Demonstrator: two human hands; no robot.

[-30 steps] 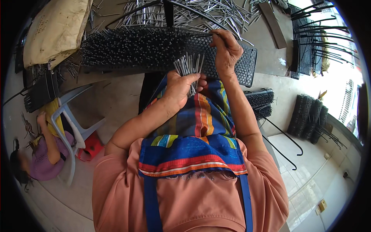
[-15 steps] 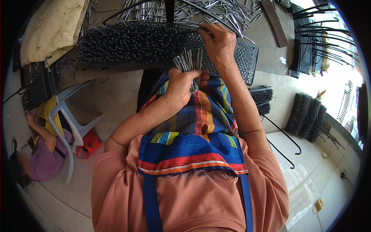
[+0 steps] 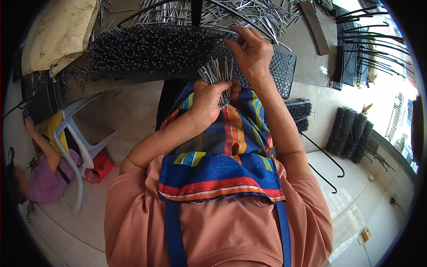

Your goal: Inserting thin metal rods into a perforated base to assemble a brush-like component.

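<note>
Left hand (image 3: 208, 99) closed round a bundle of thin metal pins (image 3: 216, 73), thumb laid across it about midway. Pins stick out above the grip in a loose fan, tips toward the near edge of the black perforated panel (image 3: 284, 71); lower ends show below the thumb, over the striped apron (image 3: 218, 171). Bundle sits left of the right wrist, below the right hand (image 3: 254, 55).

Right hand is over the panel, near where its packed dark bristles (image 3: 147, 51) meet the bare holes. Fingers bent, thumb and forefinger tips look apart; cannot tell if 1 pin is between them. Right hand and bundle apart. Panel: bristles fill the left and middle, open holes at the right end, under and beyond the right wrist.

Behind panel: scattered loose pins (image 3: 249, 13) on the table (image 3: 296, 42), 1 flat bar (image 3: 315, 29) to the right of them. Yellowish sack (image 3: 58, 35) at far left. Lower left: 1 co-worker in a purple top (image 3: 49, 178), pale chair (image 3: 66, 142), red object (image 3: 100, 168). Right: dark bristly stacks (image 3: 349, 133) on the floor
</note>
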